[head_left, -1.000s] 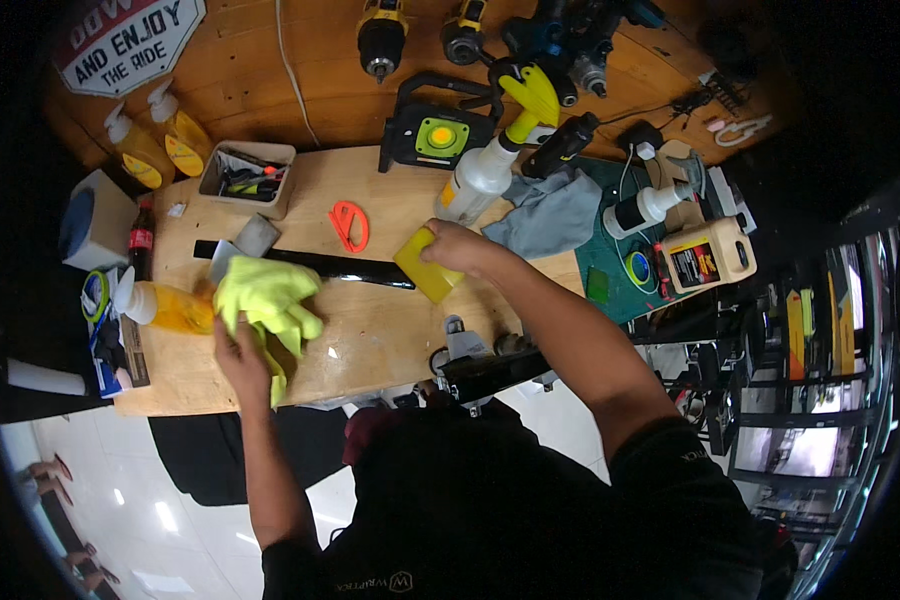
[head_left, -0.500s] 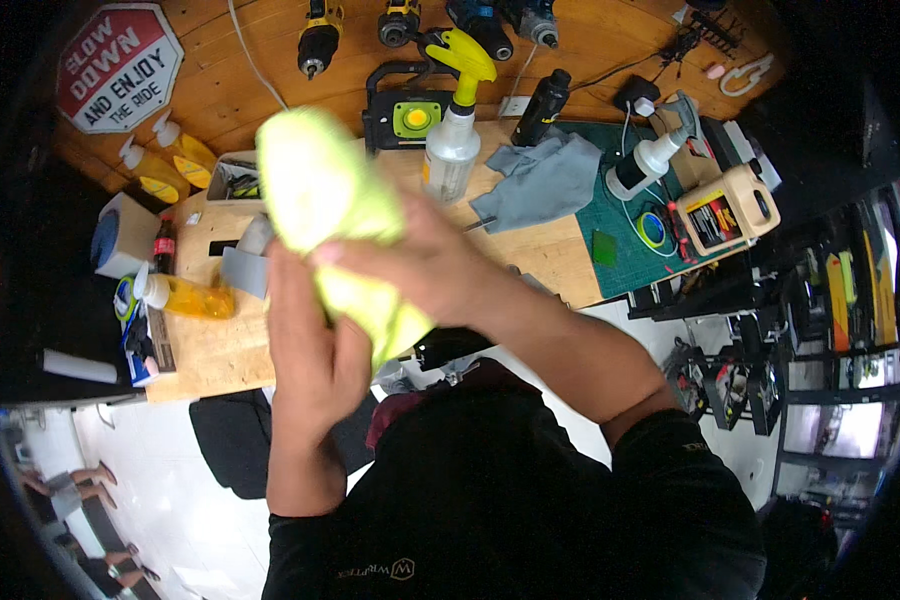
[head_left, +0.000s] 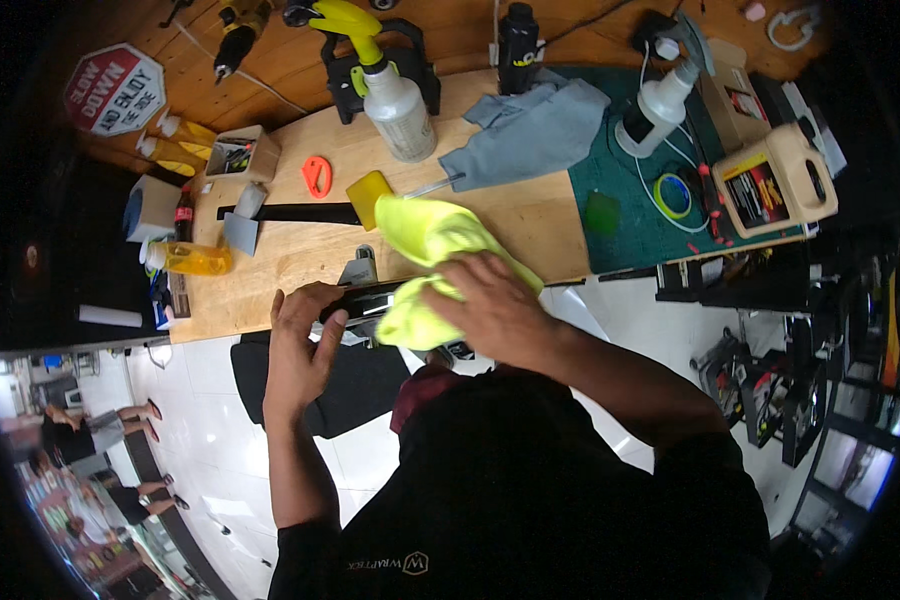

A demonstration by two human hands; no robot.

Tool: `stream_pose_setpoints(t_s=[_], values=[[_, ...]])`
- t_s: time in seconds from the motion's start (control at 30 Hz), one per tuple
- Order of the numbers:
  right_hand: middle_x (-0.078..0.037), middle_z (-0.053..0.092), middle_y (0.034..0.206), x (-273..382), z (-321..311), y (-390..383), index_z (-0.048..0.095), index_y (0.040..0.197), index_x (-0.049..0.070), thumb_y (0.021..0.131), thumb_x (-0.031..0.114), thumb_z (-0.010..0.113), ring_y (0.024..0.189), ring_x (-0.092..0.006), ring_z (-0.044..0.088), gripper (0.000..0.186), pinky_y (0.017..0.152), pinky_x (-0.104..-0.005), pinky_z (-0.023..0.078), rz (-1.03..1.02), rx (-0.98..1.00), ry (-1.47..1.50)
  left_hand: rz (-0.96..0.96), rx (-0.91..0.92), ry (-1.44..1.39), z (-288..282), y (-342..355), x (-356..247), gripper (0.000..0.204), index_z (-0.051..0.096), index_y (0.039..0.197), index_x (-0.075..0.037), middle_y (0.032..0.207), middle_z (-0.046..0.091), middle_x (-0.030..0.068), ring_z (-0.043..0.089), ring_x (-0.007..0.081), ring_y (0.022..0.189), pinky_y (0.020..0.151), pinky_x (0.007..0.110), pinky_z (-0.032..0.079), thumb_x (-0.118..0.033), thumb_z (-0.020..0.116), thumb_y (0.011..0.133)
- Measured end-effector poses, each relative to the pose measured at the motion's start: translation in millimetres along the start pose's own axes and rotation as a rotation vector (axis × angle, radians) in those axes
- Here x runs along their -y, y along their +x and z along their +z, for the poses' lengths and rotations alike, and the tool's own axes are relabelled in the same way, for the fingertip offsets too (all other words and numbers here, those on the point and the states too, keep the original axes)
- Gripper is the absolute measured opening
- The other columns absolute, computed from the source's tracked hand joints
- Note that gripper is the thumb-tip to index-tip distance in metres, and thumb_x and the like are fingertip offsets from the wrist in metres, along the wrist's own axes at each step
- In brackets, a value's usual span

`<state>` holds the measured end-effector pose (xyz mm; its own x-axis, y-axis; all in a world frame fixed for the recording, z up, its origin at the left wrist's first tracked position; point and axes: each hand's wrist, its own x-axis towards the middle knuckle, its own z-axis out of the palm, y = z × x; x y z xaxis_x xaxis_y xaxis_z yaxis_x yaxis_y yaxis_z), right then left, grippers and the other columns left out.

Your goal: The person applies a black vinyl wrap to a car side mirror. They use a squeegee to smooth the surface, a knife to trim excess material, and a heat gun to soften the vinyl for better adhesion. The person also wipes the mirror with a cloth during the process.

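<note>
A glossy black strip-like part (head_left: 368, 302) lies at the front edge of the wooden workbench, and my left hand (head_left: 303, 335) grips its left end between thumb and fingers. My right hand (head_left: 498, 305) holds a bright yellow-green microfiber cloth (head_left: 440, 235) and presses it onto the part's right side, which the cloth hides. A metal clamp-like piece (head_left: 360, 267) shows just behind the part. Beyond it are a yellow squeegee card (head_left: 370, 195) and a long black strip (head_left: 310, 213) lying flat on the bench.
On the workbench (head_left: 530, 235) stand a spray bottle with yellow head (head_left: 398, 115) and an orange-liquid bottle (head_left: 195, 259). An orange cutter (head_left: 316, 176) and grey cloth (head_left: 535, 135) lie farther back. The green cutting mat (head_left: 625, 245) carries another spray bottle (head_left: 655, 110) and a beige jug (head_left: 778, 190).
Both hands were together on the raised, bunched cloth. Now they are lower and apart: the left has let go of the cloth and grips the black part, while the right spreads the cloth over it.
</note>
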<state>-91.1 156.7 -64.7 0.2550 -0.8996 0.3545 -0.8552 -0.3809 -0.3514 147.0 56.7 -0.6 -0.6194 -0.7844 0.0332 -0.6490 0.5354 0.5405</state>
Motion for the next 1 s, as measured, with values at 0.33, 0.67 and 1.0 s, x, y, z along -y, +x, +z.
stream_pose_setpoints(t_s=[0.33, 0.67, 1.0], values=[[-0.019, 0.053, 0.116, 8, -32, 11, 0.052, 0.127, 0.009, 0.07, 0.002, 0.068, 0.112, -0.0379, 0.052, 0.06, 0.098, -0.047, 0.042, 0.075, -0.043, 0.249, -0.031, 0.098, 0.158, 9, -2, -3, 0.05, 0.056, 0.124, -0.01, 0.124, 0.055, 0.0107, 0.052, 0.0298, 0.12, 0.112, 0.057, 0.018, -0.017, 0.071, 0.077], [-0.025, 0.054, 0.12, -24, -97, 73, 0.045, 0.132, 0.008, 0.074, 0.007, 0.071, 0.109, -0.0429, 0.055, 0.064, 0.092, -0.0472, 0.047, 0.218, -0.151, 0.243, -0.107, 0.083, 0.228, 5, 16, -2, 0.045, 0.065, 0.111, -0.006, 0.097, 0.064, 0.0126, 0.059, 0.0312, 0.104, 0.109, 0.062, 0.016, -0.045, 0.052, 0.093], [-0.026, 0.045, 0.124, 69, -19, 229, 0.035, 0.142, 0.009, 0.075, 0.004, 0.071, 0.111, -0.0468, 0.05, 0.076, 0.093, -0.0492, 0.044, -0.154, -0.202, 0.088, -0.302, -0.337, 0.032, 12, -115, 70, 0.049, 0.054, 0.125, -0.002, 0.118, 0.058, 0.0191, 0.053, 0.0339, 0.116, 0.108, 0.059, 0.027, -0.041, 0.051, 0.095]])
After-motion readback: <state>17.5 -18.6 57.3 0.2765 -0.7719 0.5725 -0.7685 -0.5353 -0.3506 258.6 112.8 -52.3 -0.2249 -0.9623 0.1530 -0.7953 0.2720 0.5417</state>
